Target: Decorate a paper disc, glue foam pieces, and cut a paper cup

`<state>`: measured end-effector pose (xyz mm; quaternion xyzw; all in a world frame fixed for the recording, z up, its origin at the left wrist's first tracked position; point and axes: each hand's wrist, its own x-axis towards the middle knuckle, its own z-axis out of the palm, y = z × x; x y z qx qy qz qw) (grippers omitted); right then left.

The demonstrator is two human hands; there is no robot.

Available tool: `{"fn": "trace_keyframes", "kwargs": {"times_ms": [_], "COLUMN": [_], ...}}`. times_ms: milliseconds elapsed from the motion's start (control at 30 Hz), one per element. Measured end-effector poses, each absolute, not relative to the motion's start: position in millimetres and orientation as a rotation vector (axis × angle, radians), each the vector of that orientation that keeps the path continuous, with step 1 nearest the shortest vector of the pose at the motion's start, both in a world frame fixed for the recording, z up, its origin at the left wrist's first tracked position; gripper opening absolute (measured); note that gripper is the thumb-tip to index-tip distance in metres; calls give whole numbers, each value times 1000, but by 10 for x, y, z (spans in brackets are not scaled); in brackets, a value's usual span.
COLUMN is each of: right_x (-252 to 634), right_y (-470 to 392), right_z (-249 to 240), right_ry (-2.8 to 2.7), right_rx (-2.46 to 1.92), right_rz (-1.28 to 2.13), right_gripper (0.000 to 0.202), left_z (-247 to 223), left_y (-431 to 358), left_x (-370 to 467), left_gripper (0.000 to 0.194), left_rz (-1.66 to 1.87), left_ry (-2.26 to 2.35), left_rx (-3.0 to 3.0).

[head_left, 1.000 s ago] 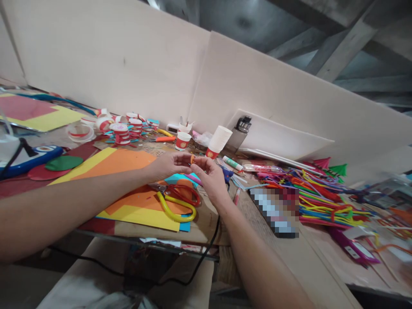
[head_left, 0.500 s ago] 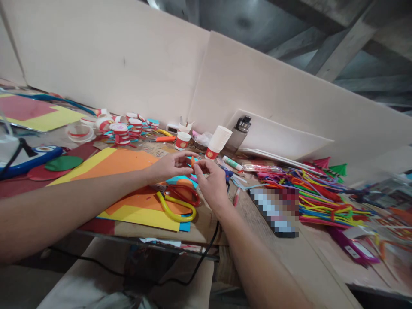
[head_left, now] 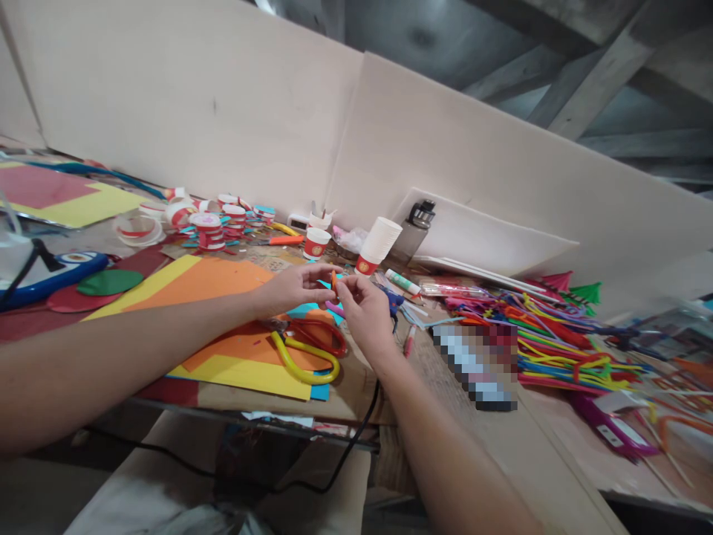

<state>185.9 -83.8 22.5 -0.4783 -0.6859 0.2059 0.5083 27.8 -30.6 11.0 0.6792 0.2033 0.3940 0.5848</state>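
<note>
Head view, the only one, as seen from where I stand: one small orange piece, material unclear [head_left: 333,280], raised above the worktop [head_left: 445,386], pinched in the right hand [head_left: 368,308], that grip closed on it; left hand [head_left: 298,288] facing it, thumb and fingers parted, contact with the piece not certain. Likely faults: a slip, given so small a piece and so fine a pinch; a drop would probably lose it by colour on the orange and yellow paper sheets [head_left: 223,276] below. Near the hands: large scissors with red and yellow loop handles [head_left: 285,362], lying where lowered wrists could knock them; one short purple strip [head_left: 335,309], just under the fingertips; a dark-blue tool [head_left: 394,300], partly hidden by the right hand. Over the edge: one black cable [head_left: 352,446], liable to snag a forearm. Behind: a leaning stack of white-and-red paper cups [head_left: 380,241], easily toppled by a forward reach.
</note>
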Motion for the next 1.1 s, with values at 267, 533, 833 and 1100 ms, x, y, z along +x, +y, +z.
{"fn": "trace_keyframes", "kwargs": {"times_ms": [267, 533, 833, 1100], "right_x": [1869, 1883, 1895, 1884], "right_y": [-820, -817, -796, -812], "right_z": [240, 229, 254, 251], "right_ry": [-1564, -1541, -1489, -1536], "right_rx": [-1102, -1107, -1019, -1088], "right_rz": [708, 860, 971, 834], "right_gripper": [21, 25, 23, 16], "left_z": [131, 151, 213, 143], "left_y": [-299, -302, -341, -320], "left_x": [251, 236, 208, 244], "left_gripper": [52, 58, 49, 54], "left_rz": [872, 884, 809, 828], "left_ry": [512, 577, 499, 504], "left_rx": [1579, 1658, 1709, 1718]}}
